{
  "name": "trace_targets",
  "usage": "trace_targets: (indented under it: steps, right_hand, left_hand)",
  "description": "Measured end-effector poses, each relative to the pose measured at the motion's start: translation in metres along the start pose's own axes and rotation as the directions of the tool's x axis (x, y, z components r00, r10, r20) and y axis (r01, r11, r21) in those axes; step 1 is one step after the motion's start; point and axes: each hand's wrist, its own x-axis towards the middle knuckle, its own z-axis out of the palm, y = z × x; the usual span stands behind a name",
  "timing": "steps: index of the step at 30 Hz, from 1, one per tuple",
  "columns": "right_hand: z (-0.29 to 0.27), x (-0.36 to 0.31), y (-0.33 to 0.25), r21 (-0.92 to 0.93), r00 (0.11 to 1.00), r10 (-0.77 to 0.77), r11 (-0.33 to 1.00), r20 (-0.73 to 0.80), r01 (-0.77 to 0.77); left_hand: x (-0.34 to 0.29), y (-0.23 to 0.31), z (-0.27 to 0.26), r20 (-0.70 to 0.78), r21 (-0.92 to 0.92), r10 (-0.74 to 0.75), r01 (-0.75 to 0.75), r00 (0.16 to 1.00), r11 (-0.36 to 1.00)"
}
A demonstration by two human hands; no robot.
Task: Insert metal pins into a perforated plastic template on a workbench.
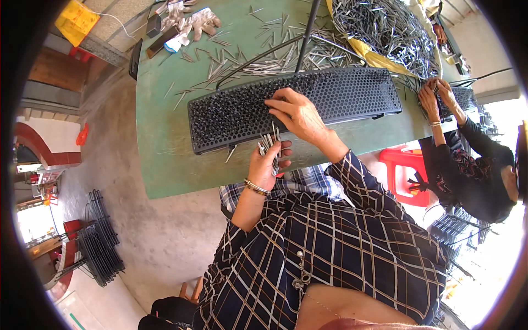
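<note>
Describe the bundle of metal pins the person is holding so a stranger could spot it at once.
On the green table lies a long black perforated tray. Just below its front edge, the left hand grips the bundle of pins. Unlike the loose pins scattered across the table, these stand bunched in a fist.

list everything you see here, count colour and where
perforated tray: one, black, on the table before the person
metal pins: too many to count, silver, heaped at the far right and scattered across the table
pin bundle: one, silver, in the left hand
table: one, green
work gloves: a pair, white, far left of the table
stool: one, red, under the table at right
co-worker's hands: two, on a second tray at right
stacked racks: several, black, on the floor at left
left hand: holds the bundle
right hand: on the tray
</note>
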Motion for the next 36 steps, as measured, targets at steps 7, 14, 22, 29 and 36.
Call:
trace_targets:
  steps: [7, 14, 22, 29, 36]
  right_hand:
    - [0.002, -0.01, 0.003, -0.01, 0.998, 0.068, 0.998, -0.002, -0.068]
    - [-0.001, -0.008, 0.002, -0.141, 0.999, -0.032, 0.989, 0.044, 0.038]
    - [-0.003, -0.012, -0.003, -0.147, 0.999, -0.038, 0.988, 0.023, 0.041]
    - [-0.018, -0.034, -0.026, 0.234, 0.895, 0.374, 0.873, 0.242, -0.428]
    - [-0.018, -0.035, -0.013, 0.387, 0.679, 0.575, 0.558, 0.457, -0.734]
  left_hand:
    - [-0.001, -0.001, -0.003, 0.009, -0.015, -0.012, 0.013, 1.0, 1.0]
    - [0.001, -0.003, 0.0, 0.013, -0.038, -0.025, 0.026, 1.0, 0.999]
    - [0.0, -0.002, -0.001, 0.039, -0.104, -0.028, 0.032, 0.999, 0.994]
    - [-0.003, 0.004, 0.007, 0.043, -0.093, -0.001, 0.005, 0.999, 0.996]
    - [-0.007, 0.003, 0.012, 0.062, -0.009, -0.03, 0.03, 0.998, 0.999]
